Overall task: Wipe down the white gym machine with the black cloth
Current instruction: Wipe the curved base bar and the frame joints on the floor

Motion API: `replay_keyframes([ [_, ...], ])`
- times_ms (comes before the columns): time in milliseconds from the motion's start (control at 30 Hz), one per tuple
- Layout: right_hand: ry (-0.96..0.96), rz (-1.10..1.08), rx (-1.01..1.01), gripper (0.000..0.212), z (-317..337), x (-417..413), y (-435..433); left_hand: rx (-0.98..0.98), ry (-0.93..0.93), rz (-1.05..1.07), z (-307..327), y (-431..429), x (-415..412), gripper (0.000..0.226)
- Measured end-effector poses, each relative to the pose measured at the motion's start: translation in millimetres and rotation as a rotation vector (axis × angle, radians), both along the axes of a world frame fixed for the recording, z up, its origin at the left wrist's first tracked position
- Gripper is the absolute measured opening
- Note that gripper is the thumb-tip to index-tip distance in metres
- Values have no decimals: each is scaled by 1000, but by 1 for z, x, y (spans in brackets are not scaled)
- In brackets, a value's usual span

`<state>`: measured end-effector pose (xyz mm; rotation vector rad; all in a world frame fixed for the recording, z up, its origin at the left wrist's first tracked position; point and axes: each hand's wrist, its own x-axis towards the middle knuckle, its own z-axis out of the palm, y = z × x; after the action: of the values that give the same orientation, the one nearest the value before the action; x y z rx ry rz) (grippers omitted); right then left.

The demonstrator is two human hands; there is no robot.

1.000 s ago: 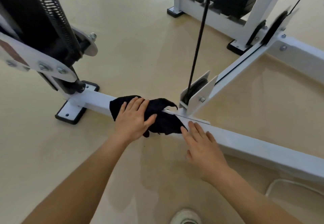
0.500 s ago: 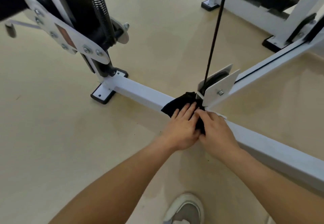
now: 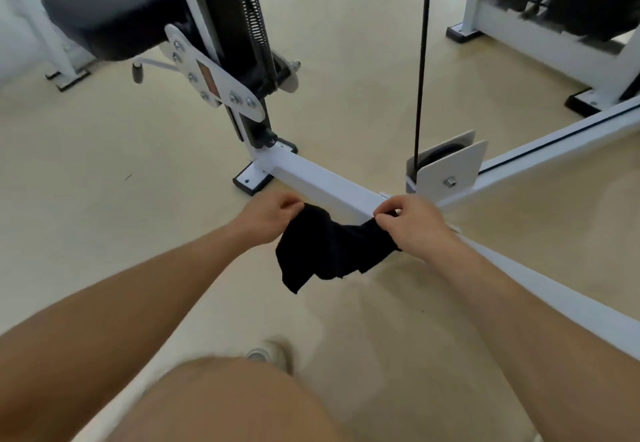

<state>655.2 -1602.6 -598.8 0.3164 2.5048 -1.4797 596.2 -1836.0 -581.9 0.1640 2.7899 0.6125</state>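
Note:
The black cloth (image 3: pixel 325 251) hangs in the air between my two hands, just in front of the white gym machine's floor beam (image 3: pixel 322 182). My left hand (image 3: pixel 268 216) pinches the cloth's left top corner. My right hand (image 3: pixel 412 223) pinches its right top corner, close to the beam's junction by the pulley bracket (image 3: pixel 450 164). The cloth sags down towards the floor and does not touch the beam's top face.
A black cable (image 3: pixel 421 61) rises from the pulley. The seat post with spring (image 3: pixel 252 36) stands at the beam's far end on a black foot (image 3: pixel 251 178). A weight stack frame (image 3: pixel 554 26) is at the back right. My knee (image 3: pixel 225 403) and shoe (image 3: pixel 268 355) are below.
The cloth has been lifted off the beam and spread between both hands. Before, both hands pressed it on the beam near the pulley bracket. The view has pulled back.

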Motion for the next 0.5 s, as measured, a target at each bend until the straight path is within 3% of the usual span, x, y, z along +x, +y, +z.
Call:
replay_keyframes([
  [67, 119, 37, 175, 22, 6, -10, -11, 155, -4, 117, 3, -2, 1, 25],
  [167, 257, -11, 265, 29, 15, -36, -29, 313, -31, 194, 2, -3, 6, 27],
  [300, 456, -176, 316, 43, 26, -93, -54, 513, -63, 83, -6, -4, -4, 21],
  [400, 289, -136, 302, 79, 25, -119, -69, 723, -181, -2, -9, 0, -39, 15],
  [433, 184, -73, 329, 85, 22, -121, -72, 686, -171, -62, -15, 0, -53, 24],
  [500, 20, 56, 409, 81, 8, -117, -76, 358, 28, -270, -34, -4, -84, 56],
])
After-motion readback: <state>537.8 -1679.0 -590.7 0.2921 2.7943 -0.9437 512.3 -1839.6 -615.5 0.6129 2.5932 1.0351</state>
